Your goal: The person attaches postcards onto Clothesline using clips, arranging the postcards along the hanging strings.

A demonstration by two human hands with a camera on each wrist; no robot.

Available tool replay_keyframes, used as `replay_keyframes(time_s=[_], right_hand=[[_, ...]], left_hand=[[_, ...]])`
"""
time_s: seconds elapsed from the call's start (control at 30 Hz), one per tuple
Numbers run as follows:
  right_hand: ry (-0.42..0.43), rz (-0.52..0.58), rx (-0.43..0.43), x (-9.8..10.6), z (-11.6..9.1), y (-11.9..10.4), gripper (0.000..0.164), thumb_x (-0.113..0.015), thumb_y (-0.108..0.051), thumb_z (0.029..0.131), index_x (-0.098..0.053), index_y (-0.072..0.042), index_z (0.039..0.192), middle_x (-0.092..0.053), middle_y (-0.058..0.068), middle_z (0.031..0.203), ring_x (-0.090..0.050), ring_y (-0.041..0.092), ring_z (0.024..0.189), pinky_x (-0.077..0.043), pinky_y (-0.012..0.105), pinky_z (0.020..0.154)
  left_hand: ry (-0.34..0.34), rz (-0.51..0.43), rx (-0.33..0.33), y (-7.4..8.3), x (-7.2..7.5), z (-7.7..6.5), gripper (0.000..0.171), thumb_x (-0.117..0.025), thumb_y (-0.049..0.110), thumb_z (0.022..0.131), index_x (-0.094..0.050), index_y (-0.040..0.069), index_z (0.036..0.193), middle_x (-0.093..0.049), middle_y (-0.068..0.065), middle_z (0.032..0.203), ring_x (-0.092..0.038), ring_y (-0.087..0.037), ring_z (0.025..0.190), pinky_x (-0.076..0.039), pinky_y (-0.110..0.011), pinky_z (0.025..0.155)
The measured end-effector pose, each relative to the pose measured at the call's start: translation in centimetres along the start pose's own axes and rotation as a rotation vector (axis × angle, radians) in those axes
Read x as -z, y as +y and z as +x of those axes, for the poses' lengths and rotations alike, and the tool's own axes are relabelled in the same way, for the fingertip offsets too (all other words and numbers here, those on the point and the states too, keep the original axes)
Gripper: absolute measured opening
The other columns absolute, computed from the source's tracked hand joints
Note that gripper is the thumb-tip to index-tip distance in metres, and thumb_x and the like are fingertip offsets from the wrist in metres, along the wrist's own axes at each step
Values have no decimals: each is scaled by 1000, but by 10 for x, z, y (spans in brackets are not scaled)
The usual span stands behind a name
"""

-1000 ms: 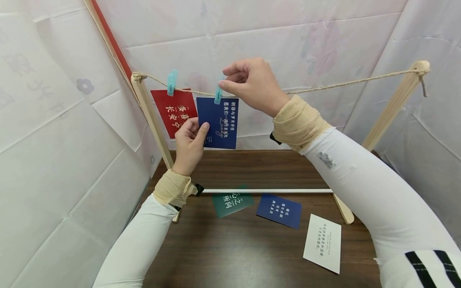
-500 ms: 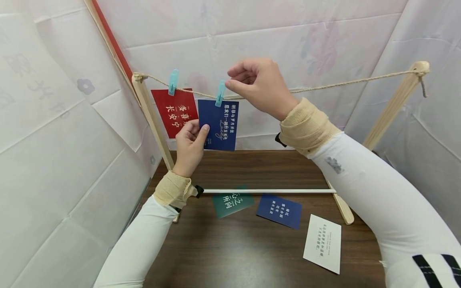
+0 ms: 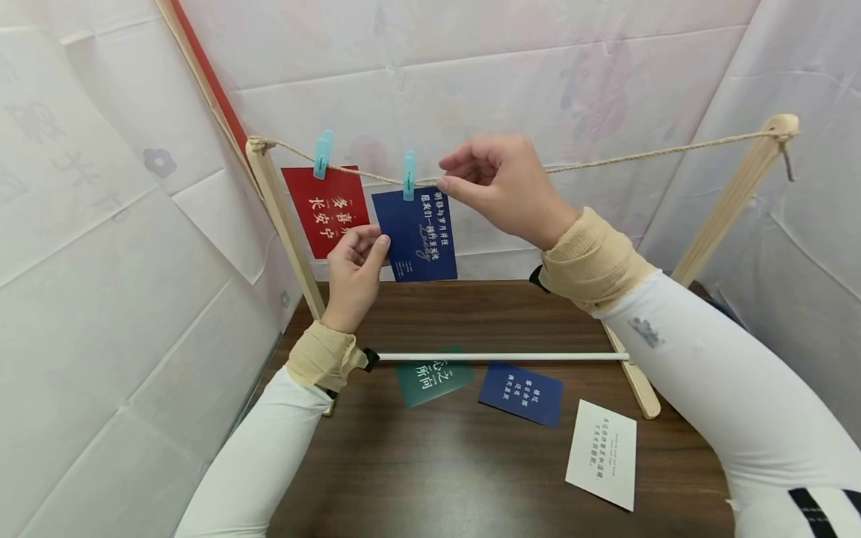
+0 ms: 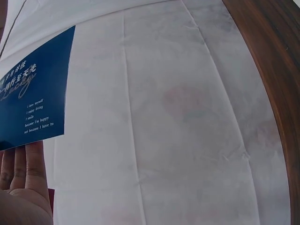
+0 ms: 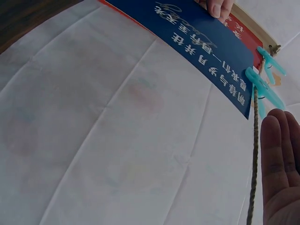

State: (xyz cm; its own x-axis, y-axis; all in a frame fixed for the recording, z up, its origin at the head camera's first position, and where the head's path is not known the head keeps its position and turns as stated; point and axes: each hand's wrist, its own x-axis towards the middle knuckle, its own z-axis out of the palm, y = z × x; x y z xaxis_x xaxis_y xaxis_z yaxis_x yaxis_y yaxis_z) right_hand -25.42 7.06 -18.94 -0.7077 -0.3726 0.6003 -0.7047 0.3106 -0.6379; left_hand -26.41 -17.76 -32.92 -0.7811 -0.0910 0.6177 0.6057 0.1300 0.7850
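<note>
In the head view, a dark blue printed card point(image 3: 418, 235) hangs tilted from the rope point(image 3: 605, 162) by a light blue clothespin point(image 3: 409, 176). My left hand point(image 3: 354, 273) is at the card's left edge, thumb tip right at that edge. The left wrist view shows its straight fingers point(image 4: 33, 168) below the card's lower edge. My right hand point(image 3: 504, 183) is just right of the clothespin, fingers loosely bent around nothing, thumb tip near the card's upper right corner. In the right wrist view, its fingers point(image 5: 276, 150) lie beside the rope, apart from the card.
A red card point(image 3: 323, 209) hangs at left under another clothespin point(image 3: 323, 153). Wooden posts point(image 3: 282, 217) hold the rope. On the brown table point(image 3: 403, 471) lie a green card point(image 3: 433, 382), a second blue card point(image 3: 521, 394) and a white card point(image 3: 602, 456). A white rod point(image 3: 498, 357) spans low.
My right hand has come away from the clothespin, moving right and slightly down. The blue card's lower part has swung right, leaving it tilted. My left hand has hardly moved.
</note>
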Motion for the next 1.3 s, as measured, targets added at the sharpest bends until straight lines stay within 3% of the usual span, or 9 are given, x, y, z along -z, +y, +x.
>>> replay_keyframes(time_s=[0.3, 0.4, 0.8, 1.03, 1.3], right_hand=[[-25, -15, -18, 4, -19, 17, 16, -77, -4, 99, -78, 5, 113, -81, 21, 105, -72, 3, 84, -58, 17, 78], [-25, -6, -35, 5, -25, 24, 16, -77, -2, 99, -78, 6, 113, -81, 22, 105, -72, -1, 84, -58, 17, 79], [-41, -25, -86, 8, -49, 46, 18, -76, -2, 99, -78, 6, 115, -80, 23, 105, -70, -3, 84, -57, 15, 77], [-48, -25, -131, 12, -62, 58, 19, -77, -2, 99, -77, 6, 116, -80, 23, 107, -70, -3, 85, -57, 14, 79], [-18, -42, -120, 16, -74, 78, 18, -77, 0, 98, -78, 7, 115, -80, 25, 106, -70, -5, 84, -56, 13, 78]], left_hand=[[-1, -16, -4, -3, 5, -4, 19, -63, 0, 107, -65, -11, 122, -75, 9, 101, -72, -2, 84, -63, -20, 81], [-7, -39, -5, -4, 7, -5, 18, -62, -1, 107, -65, -12, 121, -74, 12, 99, -73, -3, 84, -63, -21, 80], [-1, -59, -27, -9, 14, -9, 16, -63, -3, 106, -64, -13, 119, -75, 7, 98, -76, -7, 87, -65, -24, 80], [-1, -61, -37, -12, 19, -14, 17, -64, -3, 105, -63, -17, 115, -78, -3, 96, -78, -7, 86, -65, -25, 77], [-2, -60, -36, -24, 20, -20, 15, -65, -5, 104, -64, -17, 112, -78, -4, 93, -76, -9, 83, -65, -25, 75]])
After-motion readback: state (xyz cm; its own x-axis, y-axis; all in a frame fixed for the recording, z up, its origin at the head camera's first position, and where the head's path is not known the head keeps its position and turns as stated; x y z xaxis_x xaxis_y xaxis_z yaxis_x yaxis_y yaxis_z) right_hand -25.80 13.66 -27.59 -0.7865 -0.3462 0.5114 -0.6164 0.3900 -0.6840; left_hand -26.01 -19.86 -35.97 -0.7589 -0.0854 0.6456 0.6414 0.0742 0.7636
